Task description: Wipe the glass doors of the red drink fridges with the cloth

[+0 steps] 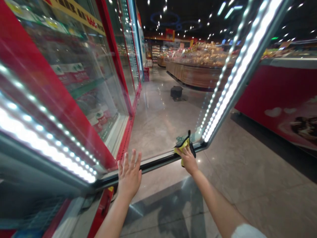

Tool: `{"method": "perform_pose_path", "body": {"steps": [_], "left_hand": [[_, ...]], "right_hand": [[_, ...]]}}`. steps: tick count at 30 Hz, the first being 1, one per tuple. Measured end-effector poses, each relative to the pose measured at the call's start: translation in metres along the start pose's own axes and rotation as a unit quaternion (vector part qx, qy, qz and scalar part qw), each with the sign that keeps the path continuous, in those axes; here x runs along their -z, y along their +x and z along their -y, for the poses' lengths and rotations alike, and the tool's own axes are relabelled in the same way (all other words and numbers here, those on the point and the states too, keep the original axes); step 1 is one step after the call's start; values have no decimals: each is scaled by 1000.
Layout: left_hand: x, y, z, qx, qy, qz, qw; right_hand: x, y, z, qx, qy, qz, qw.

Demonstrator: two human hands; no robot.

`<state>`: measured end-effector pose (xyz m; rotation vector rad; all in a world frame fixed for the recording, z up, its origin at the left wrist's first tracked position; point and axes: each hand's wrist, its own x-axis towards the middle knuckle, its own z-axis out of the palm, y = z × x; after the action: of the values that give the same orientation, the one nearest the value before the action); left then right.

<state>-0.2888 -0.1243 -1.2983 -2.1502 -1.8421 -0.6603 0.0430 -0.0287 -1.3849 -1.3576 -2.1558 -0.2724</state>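
An open glass cooler door [158, 162] stands before me, framed by a dark bottom rail and bright LED strips along both sides. My left hand [129, 175] lies flat with fingers spread against the lower part of the door, by the rail. In my right hand [188, 160] is a yellow cloth with black edging [184, 147], pressed on the glass near the rail's right corner. Part of the cloth is hidden under my fingers.
Red-framed glass cooler cabinets [122, 72] with packaged goods line the left. A black round object [176, 92] sits on the shiny floor [156, 112] ahead. Beyond it stands a wood-panelled display island [193, 74] heaped with goods; a red chest freezer [277, 99] is at right.
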Motion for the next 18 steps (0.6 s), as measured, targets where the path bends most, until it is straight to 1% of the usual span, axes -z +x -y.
{"method": "perform_pose_path", "body": {"steps": [1, 2, 3, 4, 5, 7, 9, 10, 11, 12, 14, 16, 18], "left_hand": [[0, 0, 0, 6, 0, 12, 1000], [-1, 0, 0, 14, -1, 22, 1000], [-2, 1, -2, 24, -2, 31, 999], [-3, 1, -3, 33, -4, 37, 999], [-5, 2, -5, 41, -5, 40, 998], [-7, 3, -9, 50, -8, 41, 998], [-9, 3, -11, 53, -8, 36, 998], [-9, 3, -12, 54, -6, 34, 998], [-9, 3, -12, 53, -3, 32, 998], [-8, 3, -11, 51, 0, 31, 998], [-7, 2, -9, 45, 6, 33, 998], [-5, 2, -7, 40, 7, 37, 998], [-4, 1, -6, 38, 5, 41, 998]], "right_hand": [[1, -6, -10, -35, -9, -11, 999], [0, -11, -14, -56, -12, -15, 998], [-3, -14, -11, -61, -9, -14, 998], [-7, -16, -3, -44, -2, -2, 999], [-12, -16, 10, -10, 8, 17, 1000], [-21, -12, 42, 70, 29, 59, 995], [-26, -4, 68, 123, 44, 85, 988], [-26, 0, 74, 136, 48, 91, 985], [-24, 2, 74, 140, 52, 93, 984], [-21, 3, 68, 140, 53, 93, 984], [-12, 1, 46, 120, 41, 84, 988], [-4, -6, 18, 77, 10, 62, 995], [-2, -13, 2, 40, -25, 36, 998]]}}
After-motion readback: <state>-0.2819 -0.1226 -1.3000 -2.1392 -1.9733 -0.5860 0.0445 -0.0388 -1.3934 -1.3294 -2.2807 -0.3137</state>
